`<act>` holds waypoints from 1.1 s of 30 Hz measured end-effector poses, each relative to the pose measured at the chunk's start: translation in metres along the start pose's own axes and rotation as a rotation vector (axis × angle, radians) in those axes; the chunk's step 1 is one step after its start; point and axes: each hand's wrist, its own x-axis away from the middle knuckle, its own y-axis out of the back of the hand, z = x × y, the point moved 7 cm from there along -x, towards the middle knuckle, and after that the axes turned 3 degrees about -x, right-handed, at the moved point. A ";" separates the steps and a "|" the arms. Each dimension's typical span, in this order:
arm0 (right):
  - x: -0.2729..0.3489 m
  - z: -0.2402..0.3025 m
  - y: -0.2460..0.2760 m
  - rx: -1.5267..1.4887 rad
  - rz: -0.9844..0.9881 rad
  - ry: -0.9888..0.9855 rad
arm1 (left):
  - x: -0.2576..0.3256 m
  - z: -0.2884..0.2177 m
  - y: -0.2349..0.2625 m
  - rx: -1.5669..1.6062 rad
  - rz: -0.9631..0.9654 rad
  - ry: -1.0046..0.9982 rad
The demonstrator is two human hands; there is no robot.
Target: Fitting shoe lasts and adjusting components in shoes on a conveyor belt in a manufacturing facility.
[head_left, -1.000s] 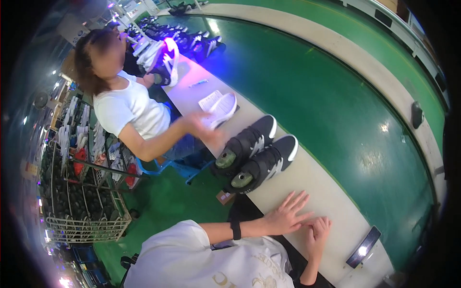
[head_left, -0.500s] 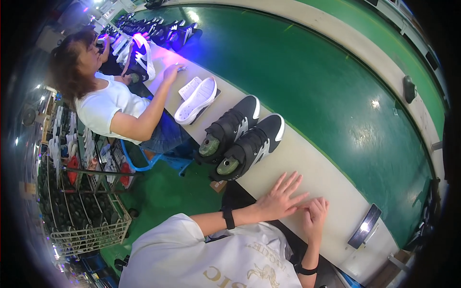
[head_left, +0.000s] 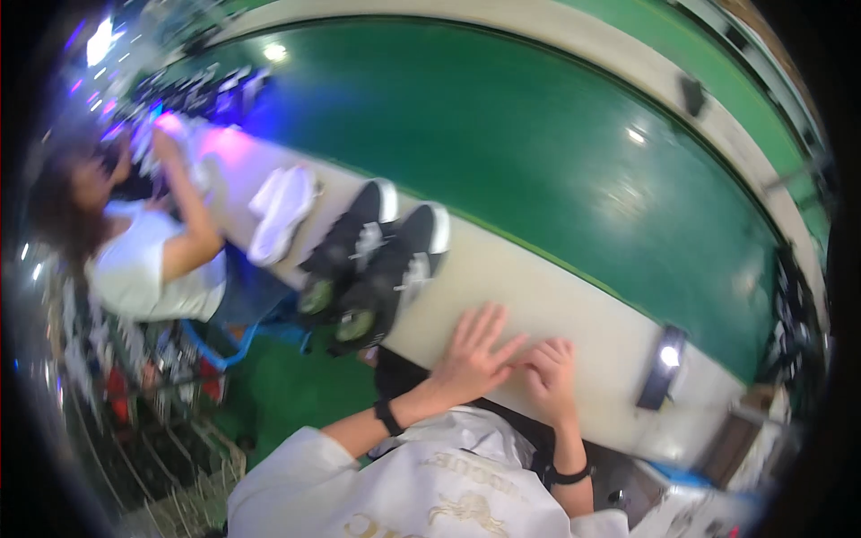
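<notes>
My left hand (head_left: 471,354) rests on the pale bench (head_left: 529,282), fingers spread and holding nothing. Close beside its thumb, my right hand (head_left: 549,377) has its fingers curled in, with nothing visible in them. Beyond my left hand, toward the left, a pair of black sneakers with white toe edges stands side by side: the nearer sneaker (head_left: 399,269) and the farther sneaker (head_left: 352,238). Green insoles show in their openings. Neither hand touches the shoes. Farther left on the bench lies a white shoe sole (head_left: 282,215). The picture is blurred by motion.
At the left a co-worker (head_left: 148,260) in a white shirt sits at the bench, arms raised toward a violet light. A dark slab-like object (head_left: 661,369) with a bright reflection stands at the bench's right. Wire racks (head_left: 170,448) fill the lower left.
The whole view has swung, so the bench and shoes sit farther left. My right hand has drawn slightly away from my left. The co-worker's near arm has moved from the bench toward the violet light.
</notes>
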 end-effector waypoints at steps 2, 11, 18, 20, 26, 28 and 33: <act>0.000 -0.003 0.003 0.002 -0.018 0.005 | -0.005 0.000 -0.004 -0.035 0.037 -0.002; 0.006 -0.004 0.003 -0.057 -0.088 0.072 | -0.007 -0.007 -0.002 -0.088 0.116 -0.013; 0.008 -0.002 0.002 -0.071 -0.104 0.086 | -0.004 -0.009 -0.001 -0.111 0.108 -0.001; 0.007 -0.001 0.006 -0.072 -0.102 0.079 | -0.006 -0.009 0.000 -0.120 0.114 0.000; -0.001 -0.016 0.111 -0.484 -0.119 -0.242 | -0.009 -0.012 -0.005 -0.122 0.113 -0.034; -0.022 -0.036 0.190 -0.293 -0.340 -0.101 | -0.003 0.001 -0.001 -0.162 0.126 0.011; 0.022 -0.186 0.391 -0.153 -0.940 -0.456 | -0.007 -0.008 -0.004 -0.171 0.135 -0.021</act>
